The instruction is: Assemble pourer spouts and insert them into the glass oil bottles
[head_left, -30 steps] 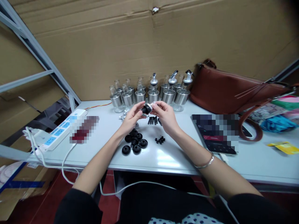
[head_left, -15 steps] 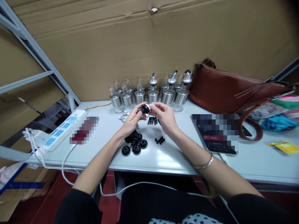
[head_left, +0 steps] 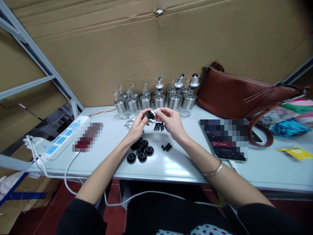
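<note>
Between my two hands is a bottle pourer with a ribbed black stopper and a silver cap, tilted on its side above the table. My left hand is closed around the black stopper end. At the silver end, the fingers of my right hand pinch the cap. Below them lie several black ribbed stoppers, a cluster of small black caps and a row of black strips. Silver pourer parts lie partly hidden behind my left hand.
Several steel-clad glass bottles stand along the cardboard wall, some topped with pourers. A brown bag and a tablet are to the right. A power strip with white cables and a blurred red object lie left.
The view has shifted very slightly. Both hands keep their hold on the pourer, which has turned only a little, if at all; the parts on the table stay put.
</note>
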`<state>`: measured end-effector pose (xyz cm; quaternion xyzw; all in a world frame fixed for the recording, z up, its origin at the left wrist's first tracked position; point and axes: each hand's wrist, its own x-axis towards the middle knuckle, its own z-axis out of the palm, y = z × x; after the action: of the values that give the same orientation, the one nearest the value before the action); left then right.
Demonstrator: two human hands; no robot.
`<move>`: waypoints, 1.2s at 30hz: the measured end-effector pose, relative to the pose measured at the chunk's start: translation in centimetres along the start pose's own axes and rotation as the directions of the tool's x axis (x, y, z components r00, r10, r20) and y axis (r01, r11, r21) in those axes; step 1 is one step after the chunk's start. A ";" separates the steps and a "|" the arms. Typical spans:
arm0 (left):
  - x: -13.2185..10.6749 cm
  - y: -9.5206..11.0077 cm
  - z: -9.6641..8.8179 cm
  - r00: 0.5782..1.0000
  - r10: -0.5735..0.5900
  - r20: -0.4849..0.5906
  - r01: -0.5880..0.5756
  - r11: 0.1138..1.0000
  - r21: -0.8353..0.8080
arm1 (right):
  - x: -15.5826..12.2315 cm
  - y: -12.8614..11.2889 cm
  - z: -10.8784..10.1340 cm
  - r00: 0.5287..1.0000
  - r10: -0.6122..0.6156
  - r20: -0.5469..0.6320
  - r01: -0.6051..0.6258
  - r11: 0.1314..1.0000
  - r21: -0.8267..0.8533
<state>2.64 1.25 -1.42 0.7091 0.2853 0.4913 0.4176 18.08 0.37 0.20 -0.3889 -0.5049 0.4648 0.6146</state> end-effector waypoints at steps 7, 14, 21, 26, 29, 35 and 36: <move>-0.1 1.0 -0.2 0.990 0.054 -0.129 -0.035 0.988 0.149 | -0.6 -0.5 0.2 0.965 -0.260 0.023 0.250 0.895 -0.370; 0.0 0.9 -0.6 0.991 0.068 -0.117 -0.046 0.982 0.184 | -1.1 -0.4 0.8 0.978 -0.149 0.144 0.184 0.942 -0.279; -0.1 1.2 -0.9 0.996 0.074 -0.050 -0.062 0.976 0.209 | -0.9 0.0 0.8 0.981 -0.105 0.163 0.130 0.980 -0.150; -0.1 1.3 -0.8 0.997 0.013 -0.070 0.005 0.966 0.260 | -0.9 -0.1 0.8 0.978 -0.101 0.184 0.124 0.985 -0.119; -0.2 1.5 -0.9 0.998 -0.055 -0.030 0.062 0.936 0.347 | -1.0 -0.2 0.8 0.975 -0.075 0.208 0.102 0.987 -0.120; -0.3 1.7 -1.2 0.996 -0.076 0.052 0.045 0.893 0.448 | -1.0 0.0 0.7 0.947 -0.019 0.321 0.089 0.975 -0.204; -0.3 1.7 -1.2 0.996 -0.071 0.055 0.039 0.893 0.448 | -1.0 0.0 0.7 0.943 -0.024 0.332 0.100 0.972 -0.214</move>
<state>1.37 0.57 0.10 0.7944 0.3956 0.3754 0.2673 17.38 -0.54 0.04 -0.3582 -0.6618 0.4422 0.4880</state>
